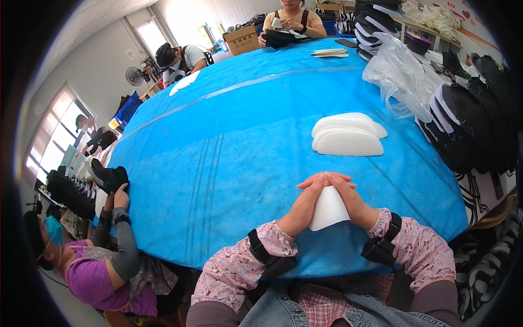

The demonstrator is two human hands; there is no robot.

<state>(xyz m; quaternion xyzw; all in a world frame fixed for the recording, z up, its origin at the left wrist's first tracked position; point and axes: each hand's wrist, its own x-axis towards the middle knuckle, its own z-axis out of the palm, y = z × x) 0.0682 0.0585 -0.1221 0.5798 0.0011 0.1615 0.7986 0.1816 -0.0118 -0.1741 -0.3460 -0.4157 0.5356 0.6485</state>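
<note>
Near the front edge of the blue-covered table, a white half-moon pad is bent into a curve between my palms. My left hand closes on it from the left, and my right hand presses from the right. Their fingers meet over its far end and hide that part. Just beyond my hands lies a fanned pile of similar white half-moon pads, untouched.
A clear plastic bag and stacked black shoe parts with white edges crowd the table's right side. At left, a co-worker in purple handles a black shoe. More people sit around the far side, near a cardboard box.
</note>
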